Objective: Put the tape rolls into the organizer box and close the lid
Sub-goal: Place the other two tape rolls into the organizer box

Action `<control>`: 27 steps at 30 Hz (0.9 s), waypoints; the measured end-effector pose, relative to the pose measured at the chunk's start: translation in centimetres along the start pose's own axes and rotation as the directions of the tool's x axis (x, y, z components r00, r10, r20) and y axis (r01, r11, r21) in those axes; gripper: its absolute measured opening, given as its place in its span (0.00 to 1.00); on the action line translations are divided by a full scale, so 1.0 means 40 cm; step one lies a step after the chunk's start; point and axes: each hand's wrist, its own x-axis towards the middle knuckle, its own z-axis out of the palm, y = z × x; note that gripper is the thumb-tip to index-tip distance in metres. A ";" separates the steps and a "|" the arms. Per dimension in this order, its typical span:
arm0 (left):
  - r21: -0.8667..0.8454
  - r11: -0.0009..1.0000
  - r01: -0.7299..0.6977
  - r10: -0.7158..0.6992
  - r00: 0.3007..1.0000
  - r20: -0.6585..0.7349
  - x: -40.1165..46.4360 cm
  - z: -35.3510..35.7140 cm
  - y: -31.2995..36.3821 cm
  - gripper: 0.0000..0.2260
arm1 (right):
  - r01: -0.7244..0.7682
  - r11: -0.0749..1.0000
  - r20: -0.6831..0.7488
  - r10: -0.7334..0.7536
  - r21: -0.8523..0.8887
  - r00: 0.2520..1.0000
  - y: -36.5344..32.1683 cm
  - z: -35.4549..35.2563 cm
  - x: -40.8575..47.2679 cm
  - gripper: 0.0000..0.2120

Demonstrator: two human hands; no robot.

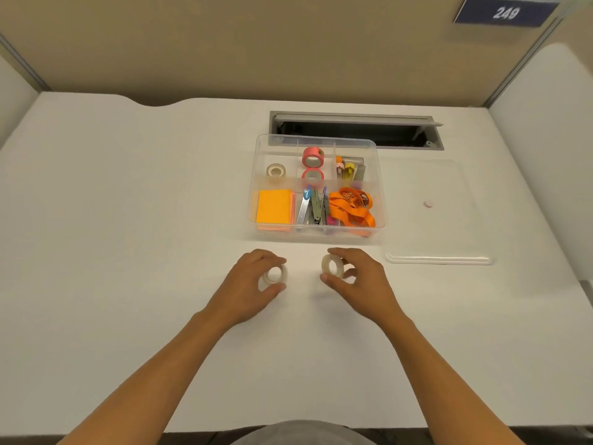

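Observation:
My left hand (248, 285) grips a clear tape roll (275, 275) between thumb and fingers, low over the white desk. My right hand (361, 279) holds a second clear tape roll (332, 265), tilted on edge. Both hands are just in front of the clear organizer box (317, 234), which stands open. Inside it, a clear tape roll (276, 171) lies in the back left compartment and two pink tape rolls (313, 156) stand in the back middle one. The clear lid (449, 226) lies flat on the desk to the right of the box.
The box also holds orange sticky notes (274, 207), metal tools (313, 208), an orange lanyard (351, 208) and small clips. An open cable slot (356, 131) sits behind the box. Partition walls (224, 43) enclose the desk at back and sides.

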 end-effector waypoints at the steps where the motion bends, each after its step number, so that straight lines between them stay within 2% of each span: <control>1: 0.002 1.000 -0.001 0.002 1.000 -0.028 0.023 -0.019 0.004 0.19 | 0.005 1.000 -0.007 -0.004 0.007 1.000 -0.010 -0.002 0.019 0.22; 6: 0.052 0.997 -0.059 0.065 0.989 -0.135 0.156 -0.120 0.026 0.18 | 0.052 0.997 -0.027 -0.050 0.053 0.998 -0.045 -0.020 0.116 0.22; 11: 0.105 0.994 -0.025 0.045 0.981 -0.191 0.321 -0.185 0.043 0.19 | 0.057 0.997 -0.053 -0.054 0.047 0.997 -0.061 -0.034 0.211 0.23; 19: 0.209 0.964 0.165 -0.112 0.963 -0.244 0.610 -0.171 0.046 0.22 | 0.040 0.999 -0.074 -0.038 0.024 0.997 -0.068 -0.029 0.316 0.21; 23: 0.303 0.919 0.251 -0.175 0.951 -0.255 0.700 -0.141 0.029 0.21 | 0.054 0.997 -0.080 -0.049 0.051 0.996 -0.069 -0.021 0.332 0.22; 27: 0.302 0.901 0.312 -0.226 0.931 -0.288 0.745 -0.123 0.015 0.17 | 0.009 0.999 -0.068 -0.006 0.043 0.998 -0.060 -0.012 0.329 0.22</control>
